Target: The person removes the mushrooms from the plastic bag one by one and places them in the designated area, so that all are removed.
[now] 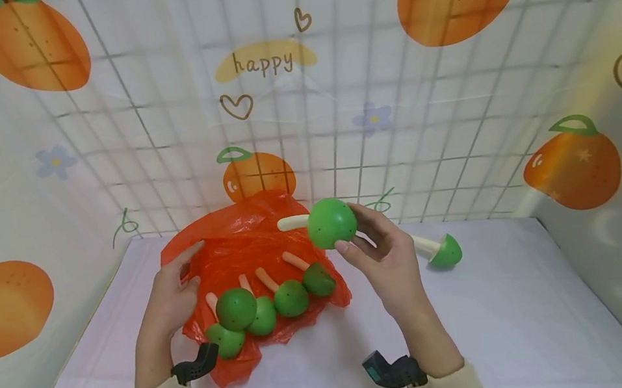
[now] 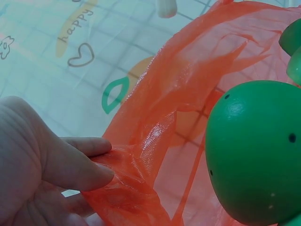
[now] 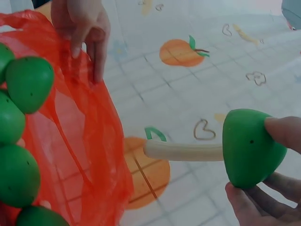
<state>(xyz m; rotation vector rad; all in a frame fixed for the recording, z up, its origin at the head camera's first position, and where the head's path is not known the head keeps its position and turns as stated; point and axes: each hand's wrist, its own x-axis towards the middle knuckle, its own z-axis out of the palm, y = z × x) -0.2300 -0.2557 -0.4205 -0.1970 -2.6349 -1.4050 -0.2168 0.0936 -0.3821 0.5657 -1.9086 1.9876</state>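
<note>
My right hand (image 1: 387, 259) holds a green-capped toy mushroom (image 1: 331, 223) by its cap, with the pale stem pointing left toward the bag. In the right wrist view, the thumb and fingertips grip this mushroom (image 3: 249, 148) from the right side. With thumb and fingers, my left hand (image 2: 51, 165) pinches the edge of a red plastic bag (image 2: 155, 136). Several more green mushrooms (image 1: 236, 308) lie in and on the bag, their stems mostly pointing away. The bag's translucent film covers part of the stems.
Another green mushroom (image 1: 445, 253) with a white stem lies on the table to the right, partly behind my right hand. The pale tabletop (image 1: 504, 313) is bordered by printed cloth walls (image 1: 366, 75) at the back and both sides.
</note>
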